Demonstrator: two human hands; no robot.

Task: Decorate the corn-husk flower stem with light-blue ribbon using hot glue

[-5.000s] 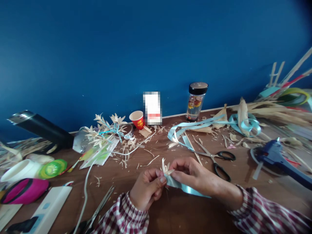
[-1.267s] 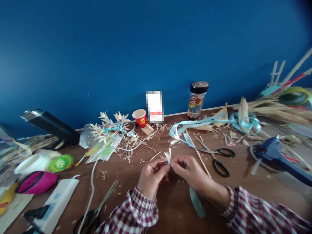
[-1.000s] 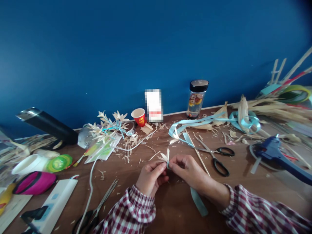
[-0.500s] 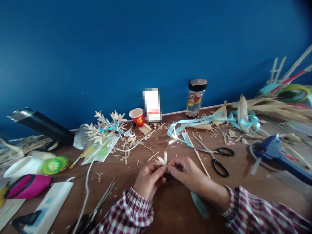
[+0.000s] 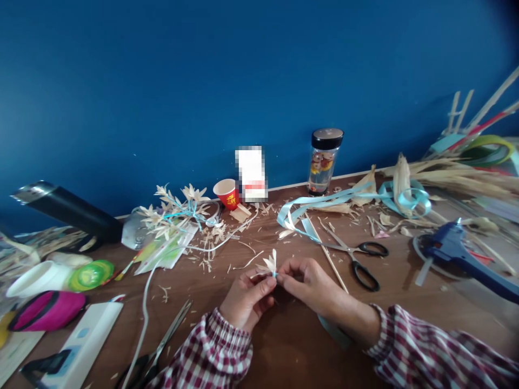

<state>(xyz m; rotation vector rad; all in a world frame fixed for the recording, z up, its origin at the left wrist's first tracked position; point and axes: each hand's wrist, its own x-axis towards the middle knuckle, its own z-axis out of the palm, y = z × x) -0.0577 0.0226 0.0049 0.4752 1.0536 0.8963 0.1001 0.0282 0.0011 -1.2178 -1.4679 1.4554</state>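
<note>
My left hand (image 5: 249,298) is closed in a pinch on a small pale flower (image 5: 269,263) that looks made of dried corn husk, petals upward. Against the flower's base, the fingertips of my right hand (image 5: 310,286) pinch a light-blue ribbon (image 5: 333,330), whose tail hangs below my right wrist. A bit of blue shows at the base between both hands; how it is wrapped there is hidden by the fingers. Behind them, another husk flower (image 5: 287,227) with a blue-wrapped stem lies on the table. A bunch of similar flowers (image 5: 178,208) stands at the back left.
Black-handled scissors (image 5: 367,265) lie right of my hands, others (image 5: 168,332) by my left sleeve. A blue glue gun (image 5: 454,248) rests far right. A red paper cup (image 5: 227,193) and a bottle (image 5: 324,162) stand by the wall. A white cable (image 5: 146,302) crosses the left side.
Blue now shows at the flower's base between my fingertips, and the flower has turned slightly. Both hands stay nearly in place. The ribbon tail under my right wrist has shifted and is less visible.
</note>
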